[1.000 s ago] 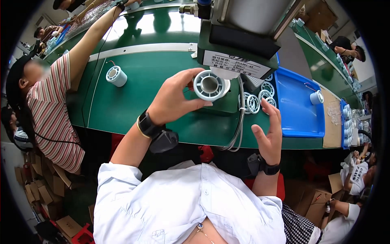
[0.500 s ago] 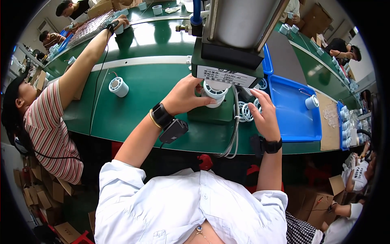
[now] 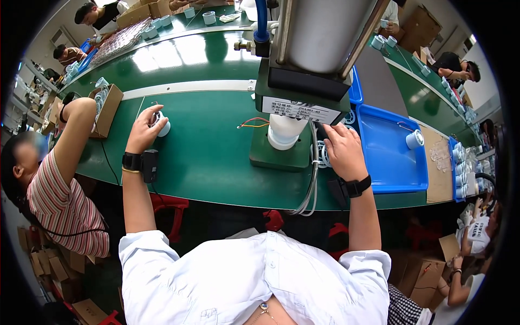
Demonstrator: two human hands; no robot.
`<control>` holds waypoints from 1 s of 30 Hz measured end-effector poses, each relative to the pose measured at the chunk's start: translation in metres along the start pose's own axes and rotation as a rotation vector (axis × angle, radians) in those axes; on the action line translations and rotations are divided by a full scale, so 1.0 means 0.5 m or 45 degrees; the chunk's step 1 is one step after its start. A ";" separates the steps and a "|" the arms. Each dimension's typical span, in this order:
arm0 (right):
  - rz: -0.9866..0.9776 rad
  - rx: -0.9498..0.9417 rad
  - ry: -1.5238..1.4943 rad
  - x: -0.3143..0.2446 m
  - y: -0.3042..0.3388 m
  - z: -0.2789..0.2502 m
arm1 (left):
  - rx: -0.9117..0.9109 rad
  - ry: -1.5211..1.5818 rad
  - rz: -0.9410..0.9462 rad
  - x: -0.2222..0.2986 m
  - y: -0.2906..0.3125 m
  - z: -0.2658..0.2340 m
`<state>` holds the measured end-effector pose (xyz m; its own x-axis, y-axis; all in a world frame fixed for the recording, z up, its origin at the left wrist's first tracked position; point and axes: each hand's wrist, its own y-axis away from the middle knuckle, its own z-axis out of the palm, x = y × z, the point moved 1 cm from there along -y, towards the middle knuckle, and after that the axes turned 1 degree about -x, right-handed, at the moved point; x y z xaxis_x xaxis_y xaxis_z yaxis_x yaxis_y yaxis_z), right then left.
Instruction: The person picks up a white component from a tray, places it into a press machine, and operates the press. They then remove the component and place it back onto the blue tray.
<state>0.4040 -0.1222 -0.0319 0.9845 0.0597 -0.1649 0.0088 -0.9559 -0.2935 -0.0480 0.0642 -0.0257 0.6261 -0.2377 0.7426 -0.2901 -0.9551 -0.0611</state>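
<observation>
Ahead of me stands a bench press [image 3: 306, 100] with a dark green head and a green base. Beneath its head is a light blue cylindrical housing [image 3: 282, 138], a white press piece on its top. Red and yellow wires [image 3: 252, 123] stick out to its left. My left hand [image 3: 143, 130], out at the left of the bench, has its fingers curled round another light blue cylindrical housing [image 3: 164, 129], partly hidden. My right hand [image 3: 345, 150] is open, fingers stretched out at the lower right edge of the press head, and holds nothing.
A blue tray [image 3: 392, 168] at the right holds one housing [image 3: 415, 139]. Light blue rings [image 3: 323, 154] lie behind the grey cables [image 3: 314, 184]. At the left, a cardboard box [image 3: 111, 111] of housings stands near a co-worker in a striped shirt [image 3: 67, 200].
My left hand has left the housing under the press and moved left onto the other one. My right hand has shifted to the press head. The co-worker's arm has drawn back.
</observation>
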 end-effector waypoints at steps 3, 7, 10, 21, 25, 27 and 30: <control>-0.005 -0.031 0.066 0.000 -0.016 -0.015 | 0.043 -0.062 0.171 -0.015 0.031 0.030; 0.008 -0.193 -0.607 -0.084 -0.062 -0.071 | -0.062 -0.035 0.205 0.053 0.078 0.075; 0.037 -0.260 -0.919 -0.135 -0.099 -0.046 | -0.006 -0.251 0.327 0.114 0.094 0.117; 0.491 -0.272 -1.915 -0.076 0.013 -0.054 | -0.008 0.006 0.298 0.124 0.113 0.194; 0.548 -0.416 -2.412 -0.082 0.061 -0.068 | 0.031 0.050 0.346 0.129 0.113 0.199; 0.557 -0.466 -2.521 -0.085 0.072 -0.079 | 0.018 0.081 0.345 0.138 0.115 0.204; 0.458 -0.265 -2.242 -0.095 0.089 -0.073 | -0.001 0.102 0.331 0.145 0.117 0.208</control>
<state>0.3641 -0.1783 -0.0028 -0.3740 -0.0662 -0.9251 0.0158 -0.9978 0.0650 0.0558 -0.0271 -0.0449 0.4715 -0.4600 0.7524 -0.4343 -0.8637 -0.2558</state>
